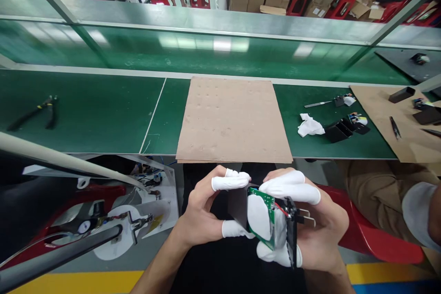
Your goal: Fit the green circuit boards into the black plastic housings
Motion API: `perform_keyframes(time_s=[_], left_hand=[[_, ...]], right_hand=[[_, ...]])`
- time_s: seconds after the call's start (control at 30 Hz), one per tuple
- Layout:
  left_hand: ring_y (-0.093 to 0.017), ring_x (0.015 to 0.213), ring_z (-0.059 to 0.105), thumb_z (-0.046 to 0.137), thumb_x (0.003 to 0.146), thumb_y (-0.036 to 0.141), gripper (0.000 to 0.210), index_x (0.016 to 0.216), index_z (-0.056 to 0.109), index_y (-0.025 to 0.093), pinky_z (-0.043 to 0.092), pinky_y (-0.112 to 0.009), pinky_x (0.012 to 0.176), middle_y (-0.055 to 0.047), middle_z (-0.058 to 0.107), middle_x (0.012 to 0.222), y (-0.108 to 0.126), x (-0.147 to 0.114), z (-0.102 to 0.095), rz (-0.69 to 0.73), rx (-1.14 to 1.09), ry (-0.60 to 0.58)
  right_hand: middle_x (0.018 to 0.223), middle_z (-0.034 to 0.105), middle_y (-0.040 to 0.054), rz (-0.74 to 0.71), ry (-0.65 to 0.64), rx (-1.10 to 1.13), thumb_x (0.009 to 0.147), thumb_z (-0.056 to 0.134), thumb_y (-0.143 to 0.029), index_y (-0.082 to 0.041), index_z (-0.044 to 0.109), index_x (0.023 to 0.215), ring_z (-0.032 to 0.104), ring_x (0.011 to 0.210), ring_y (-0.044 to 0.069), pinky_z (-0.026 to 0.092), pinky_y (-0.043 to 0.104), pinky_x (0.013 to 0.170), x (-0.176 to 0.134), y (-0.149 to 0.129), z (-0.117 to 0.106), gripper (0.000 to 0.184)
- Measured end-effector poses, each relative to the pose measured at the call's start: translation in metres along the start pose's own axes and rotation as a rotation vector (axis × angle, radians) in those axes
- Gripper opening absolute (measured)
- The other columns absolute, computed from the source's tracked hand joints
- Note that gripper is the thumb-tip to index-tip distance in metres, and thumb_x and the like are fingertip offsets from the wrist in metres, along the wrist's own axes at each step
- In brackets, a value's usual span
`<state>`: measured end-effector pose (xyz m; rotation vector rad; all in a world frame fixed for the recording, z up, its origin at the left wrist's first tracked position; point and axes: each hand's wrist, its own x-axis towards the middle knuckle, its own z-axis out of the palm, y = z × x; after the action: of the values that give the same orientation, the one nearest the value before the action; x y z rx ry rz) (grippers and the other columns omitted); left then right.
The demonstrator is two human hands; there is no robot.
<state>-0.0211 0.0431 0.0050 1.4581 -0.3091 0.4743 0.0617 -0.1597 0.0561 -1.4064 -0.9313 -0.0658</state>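
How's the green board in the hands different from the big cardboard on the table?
The board is green with a white patch; the cardboard is brown. The board is much smaller than the cardboard. The board is held up, tilted, between the left hand and right hand; the cardboard lies flat on the table. Both look flat-faced.

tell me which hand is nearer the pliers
Left. The left hand is below and right of the pliers in view; the right hand is below too, but farther right.
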Motion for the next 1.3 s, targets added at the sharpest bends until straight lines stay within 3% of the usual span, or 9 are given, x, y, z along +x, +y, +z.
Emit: perform_keyframes(time_s=[0.63,0.87,1.07,1.3], left_hand=[[-0.029,0.112,0.075,0.1,0.079,0.038,0.072,0.143,0.072,0.024,0.068,-0.044,0.098,-0.014,0.074,0.125,0.0002,-0.0007,0.0018,0.01,0.006,0.004],[-0.027,0.108,0.076,0.102,0.074,0.03,0.072,0.14,0.074,0.026,0.069,-0.042,0.094,-0.011,0.072,0.12,0.0,-0.0022,0.0046,-0.026,-0.026,0.03],[-0.024,0.101,0.075,0.101,0.076,0.036,0.069,0.139,0.074,0.026,0.069,-0.039,0.089,-0.01,0.073,0.116,0.0036,0.0006,0.0042,0.002,0.055,0.027],[-0.024,0.105,0.074,0.101,0.075,0.029,0.071,0.14,0.073,0.025,0.067,-0.038,0.091,-0.011,0.074,0.118,0.0017,-0.0005,0.0041,0.01,0.052,0.022]], right_hand=[[0.106,0.077,0.0103,0.049,-0.033,0.027,0.062,0.101,-0.008,-0.016,0.076,0.127,0.069,0.094,0.03,0.06,0.048,0.075,-0.0035,0.0023,0.0029,0.071],[0.106,0.075,0.009,0.098,-0.025,0.062,0.061,0.093,-0.003,-0.016,0.076,0.125,0.07,0.091,0.029,0.058,0.046,0.073,-0.0053,0.0033,0.0029,0.067],[0.105,0.076,0.0097,0.088,-0.022,0.045,0.062,0.094,-0.003,-0.017,0.076,0.126,0.069,0.092,0.029,0.058,0.046,0.074,-0.006,0.0027,0.0034,0.068],[0.104,0.076,0.0103,0.087,-0.018,0.072,0.067,0.098,-0.013,-0.017,0.076,0.126,0.072,0.089,0.029,0.061,0.045,0.072,-0.0016,-0.0009,0.0034,0.063]])
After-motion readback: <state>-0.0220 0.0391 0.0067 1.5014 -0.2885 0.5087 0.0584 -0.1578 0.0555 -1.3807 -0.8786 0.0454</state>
